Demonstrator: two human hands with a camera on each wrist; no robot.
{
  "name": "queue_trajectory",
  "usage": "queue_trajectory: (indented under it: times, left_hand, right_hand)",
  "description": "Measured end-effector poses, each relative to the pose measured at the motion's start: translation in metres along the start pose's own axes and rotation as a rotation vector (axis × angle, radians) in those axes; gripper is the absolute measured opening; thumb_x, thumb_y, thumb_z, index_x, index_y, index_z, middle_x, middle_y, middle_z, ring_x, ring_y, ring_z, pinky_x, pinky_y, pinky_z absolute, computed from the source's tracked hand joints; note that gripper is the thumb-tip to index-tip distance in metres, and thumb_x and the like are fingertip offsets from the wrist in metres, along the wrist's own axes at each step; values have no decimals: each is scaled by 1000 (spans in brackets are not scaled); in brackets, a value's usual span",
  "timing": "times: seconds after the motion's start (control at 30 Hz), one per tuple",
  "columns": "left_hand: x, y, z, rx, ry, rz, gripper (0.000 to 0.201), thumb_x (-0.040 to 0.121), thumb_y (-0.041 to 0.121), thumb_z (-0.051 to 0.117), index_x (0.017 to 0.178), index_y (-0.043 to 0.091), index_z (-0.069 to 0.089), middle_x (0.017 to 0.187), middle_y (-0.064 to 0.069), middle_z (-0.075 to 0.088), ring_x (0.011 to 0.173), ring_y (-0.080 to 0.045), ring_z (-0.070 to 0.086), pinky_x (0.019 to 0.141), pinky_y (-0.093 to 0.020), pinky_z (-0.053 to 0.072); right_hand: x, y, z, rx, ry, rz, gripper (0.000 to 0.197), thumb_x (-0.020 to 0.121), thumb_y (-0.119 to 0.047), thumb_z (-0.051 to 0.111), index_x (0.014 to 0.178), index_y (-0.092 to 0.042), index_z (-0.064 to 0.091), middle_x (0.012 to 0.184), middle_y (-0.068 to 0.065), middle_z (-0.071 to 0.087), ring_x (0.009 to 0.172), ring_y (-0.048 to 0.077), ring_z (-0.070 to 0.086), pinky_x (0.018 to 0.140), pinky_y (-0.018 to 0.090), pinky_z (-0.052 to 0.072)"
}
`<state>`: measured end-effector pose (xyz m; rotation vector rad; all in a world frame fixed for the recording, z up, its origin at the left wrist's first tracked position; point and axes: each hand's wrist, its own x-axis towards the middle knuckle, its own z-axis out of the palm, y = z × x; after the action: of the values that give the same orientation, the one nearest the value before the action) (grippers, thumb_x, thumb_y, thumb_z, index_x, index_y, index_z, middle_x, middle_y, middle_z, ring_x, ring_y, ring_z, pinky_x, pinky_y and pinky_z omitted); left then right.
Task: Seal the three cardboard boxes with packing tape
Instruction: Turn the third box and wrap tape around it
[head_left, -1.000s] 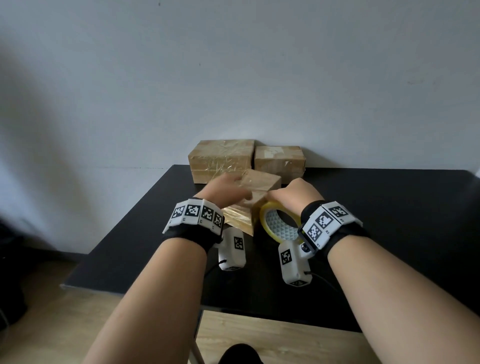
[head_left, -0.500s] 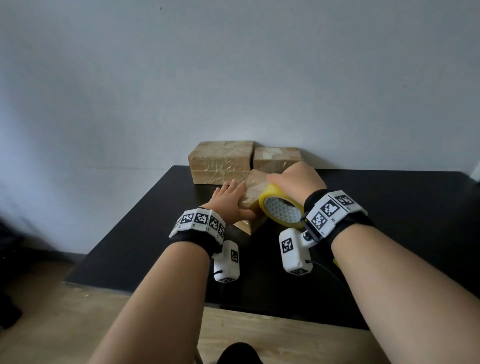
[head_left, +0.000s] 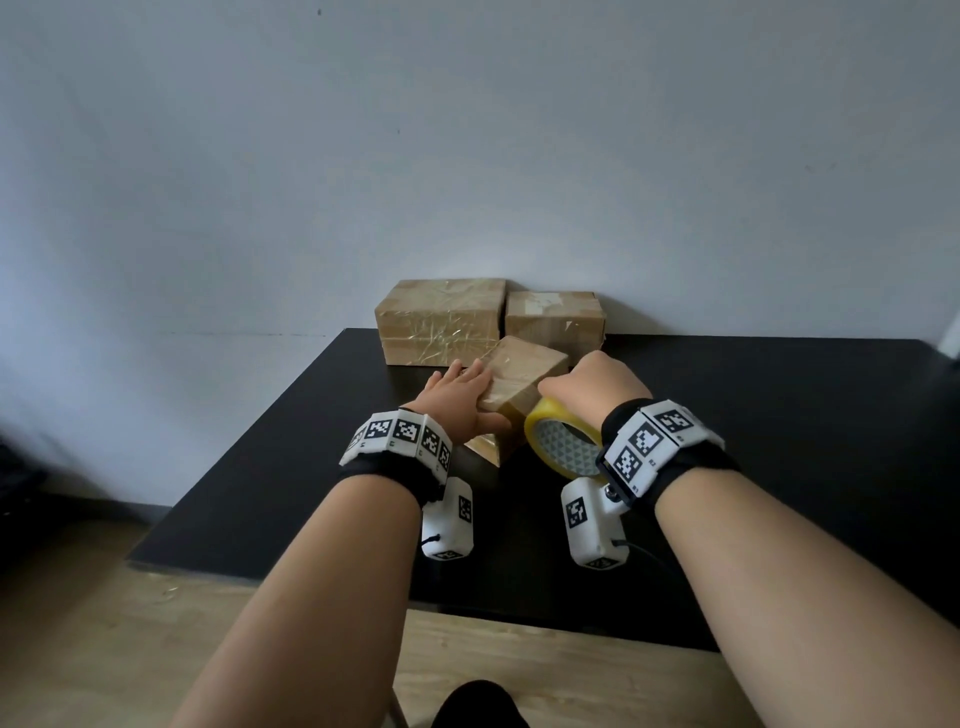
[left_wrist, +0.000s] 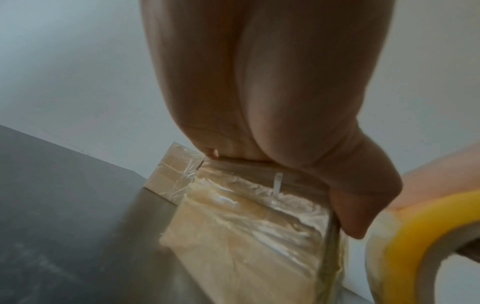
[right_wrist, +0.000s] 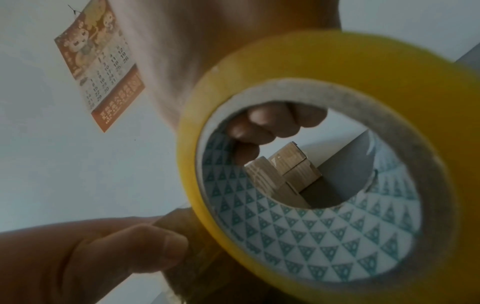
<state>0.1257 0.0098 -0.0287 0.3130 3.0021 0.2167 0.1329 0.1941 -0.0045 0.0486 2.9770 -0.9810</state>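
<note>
Right grip (head_left: 592, 384) clutches the tape roll (head_left: 563, 441); left grip (head_left: 457, 397) presses flat on the near box (head_left: 519, 376).

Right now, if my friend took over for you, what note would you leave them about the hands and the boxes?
Left hand: flat, pressing on the near cardboard box, thumb on its front.
Right hand: grips the yellow tape roll right beside that box.
Two more boxes sit at the back of the black table by the wall: the left back box looks fully taped, the right back box shows some tape.
Left: finish taping the near box, check the right back one.
</note>
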Motion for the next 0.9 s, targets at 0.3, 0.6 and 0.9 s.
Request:
queue_trajectory:
  times: [0.3, 0.6, 0.9]
  left_hand:
    - [-11, -7, -4, -507, 162, -27, 84, 75, 38, 77, 147, 29, 34, 139, -4, 49, 123, -20, 48, 105, -33, 39]
    - [-22, -17, -12, -819, 281, -34, 22, 91, 35, 61, 108, 26, 72, 99, 4, 70, 91, -6, 61, 74, -11, 44]
    - [-21, -22, -7, -818, 344, -147, 38, 95, 45, 50, 70, 18, 61, 71, 3, 56, 69, -10, 52, 62, -18, 39]
  right_hand:
    - [0, 15, 1, 234, -13, -25, 44, 85, -56, 64, 73, -14, 61, 80, 4, 65, 80, 25, 64, 65, 32, 43]
    - [-10, -8, -24, 694, 31, -150, 63, 70, -56, 75, 88, 4, 73, 70, 15, 69, 70, 32, 65, 82, 55, 56]
    - [-7, 5, -11, 316, -27, -85, 42, 71, -47, 77, 60, -13, 53, 60, 5, 58, 55, 23, 58, 59, 38, 49]
